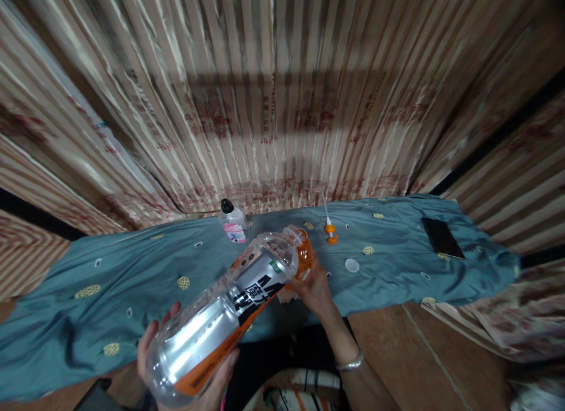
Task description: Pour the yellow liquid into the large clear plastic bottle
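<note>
Clear plastic is gripped by the left hand (pixel 219 377), with the fingers curled round the base of a big bottle (pixel 227 314) and the thumb laid along its near side. At the neck end of the big bottle, a smaller orange container (pixel 304 255) is held by the right hand (pixel 312 281); those fingers look closed round it, but some are hidden, so the exact grip can't be told. The big bottle itself is tilted on a slant above the cloth, base nearest the body. It's wrapped in a silver and orange label (pixel 207 334) with chunky black lettering. Its neck and the orange container overlap, so whether they're touching can't be made out. A silvery bracelet (pixel 351 362) is worn on the right wrist.

Right of the big bottle's neck, an orange and white pump top (pixel 330 230) is laid down, thin tube pointed away. Also to the right, a bit nearer, a white disc (pixel 352 265) is set flat, and a black phone (pixel 442 237) is placed well apart. Beyond the big bottle, a white and pink bottle (pixel 233 224) with a black cap is stood up. Everything's backed by striped curtains (pixel 273 116), with teal cloth (pixel 141 269) spread underneath.
</note>
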`<state>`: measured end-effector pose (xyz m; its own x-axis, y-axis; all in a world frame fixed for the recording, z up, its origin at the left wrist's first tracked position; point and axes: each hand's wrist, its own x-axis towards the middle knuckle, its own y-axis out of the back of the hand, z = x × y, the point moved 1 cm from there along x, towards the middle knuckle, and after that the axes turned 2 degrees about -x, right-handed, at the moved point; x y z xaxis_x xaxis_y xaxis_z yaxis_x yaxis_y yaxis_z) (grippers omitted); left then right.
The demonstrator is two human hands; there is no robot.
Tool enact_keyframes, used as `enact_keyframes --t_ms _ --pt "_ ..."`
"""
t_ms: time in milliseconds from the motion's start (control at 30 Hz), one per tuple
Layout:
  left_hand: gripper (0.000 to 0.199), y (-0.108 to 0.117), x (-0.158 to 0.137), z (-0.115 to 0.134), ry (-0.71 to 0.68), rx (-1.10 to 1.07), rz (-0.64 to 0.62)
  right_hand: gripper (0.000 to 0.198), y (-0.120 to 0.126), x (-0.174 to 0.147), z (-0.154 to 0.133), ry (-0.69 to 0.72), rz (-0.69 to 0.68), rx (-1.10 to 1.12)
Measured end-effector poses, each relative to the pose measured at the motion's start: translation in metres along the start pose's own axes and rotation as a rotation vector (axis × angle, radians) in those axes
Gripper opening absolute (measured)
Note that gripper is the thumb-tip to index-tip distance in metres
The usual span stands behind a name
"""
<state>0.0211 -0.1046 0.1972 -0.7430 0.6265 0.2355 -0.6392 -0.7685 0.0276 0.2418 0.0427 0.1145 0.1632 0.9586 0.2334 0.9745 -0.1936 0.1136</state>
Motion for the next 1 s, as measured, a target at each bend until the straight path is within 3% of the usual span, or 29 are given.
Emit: enact_keyframes --t_ms 333,567,700,833,1000 --pt "0.155 -0.003 -0.001 0.005 0.044 -0.017 0.0 0.073 0.001 0.0 -0.001 0.016 0.01 -0.026" --pt "0.15 -0.002 -0.002 0.005 0.038 -0.007 -0.009 0.073 0.002 0.001 -0.007 0.0 -0.018 -0.009" --pt "0.145 0.005 0.003 -0.013 0.006 -0.007 -0.019 0.075 0.002 0.001 -0.005 0.004 -0.025 -0.001" --pt "0.15 0.014 0.013 -0.039 -0.078 -0.005 0.05 0.084 0.004 0.001 -0.001 0.003 -0.042 -0.016" --pt "0.143 0.017 0.014 -0.048 -0.153 -0.021 0.027 0.085 0.004 0.002 0.0 0.016 -0.044 -0.007"
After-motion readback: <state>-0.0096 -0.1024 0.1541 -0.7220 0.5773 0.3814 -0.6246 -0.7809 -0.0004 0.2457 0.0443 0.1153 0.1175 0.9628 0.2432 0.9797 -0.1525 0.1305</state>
